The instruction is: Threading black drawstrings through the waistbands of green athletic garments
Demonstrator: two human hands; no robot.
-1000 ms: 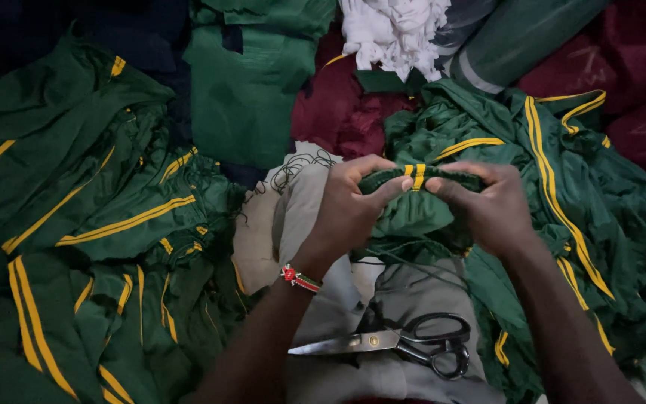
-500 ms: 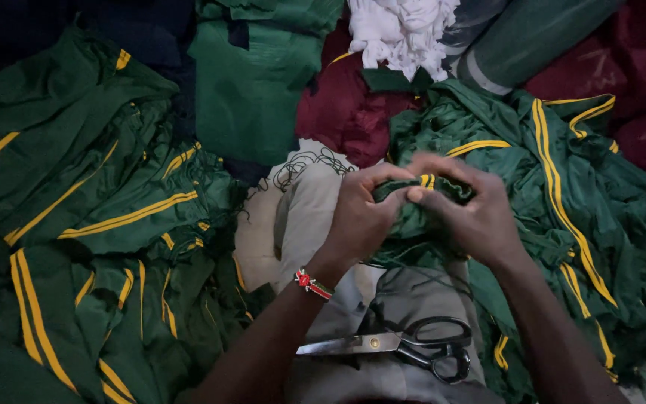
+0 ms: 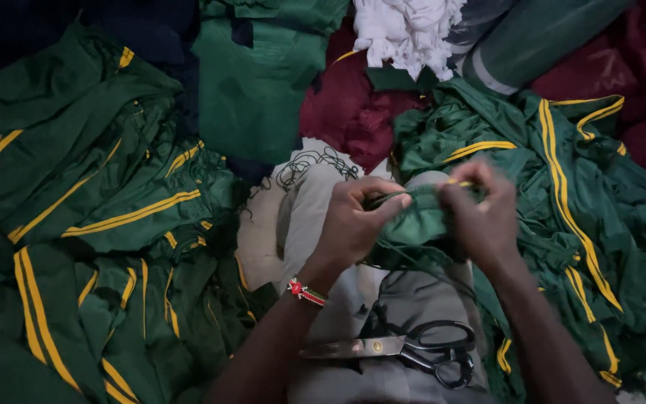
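Both hands pinch one green garment (image 3: 420, 224) with yellow stripes, held over the lap near centre — the left hand (image 3: 353, 224) closed on its edge, the right hand (image 3: 480, 217) gripping beside it. Scissors (image 3: 405, 350) lie nearer, on the lap — green garments (image 3: 99, 224) heaped left.

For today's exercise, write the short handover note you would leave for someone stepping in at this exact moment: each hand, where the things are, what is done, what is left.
Left hand: pinching the edge of the green garment over the lap.
Right hand: gripping the same edge beside a yellow stripe; blurred, so the exact grip is unclear.
Scissors: lying closed on the lap, untouched.
Loose dark thread: on the pale cloth just beyond the hands.
Green garments with yellow stripes: heaped at left; how many are finished cannot be told.
Left: the piece in hand is not yet put down.
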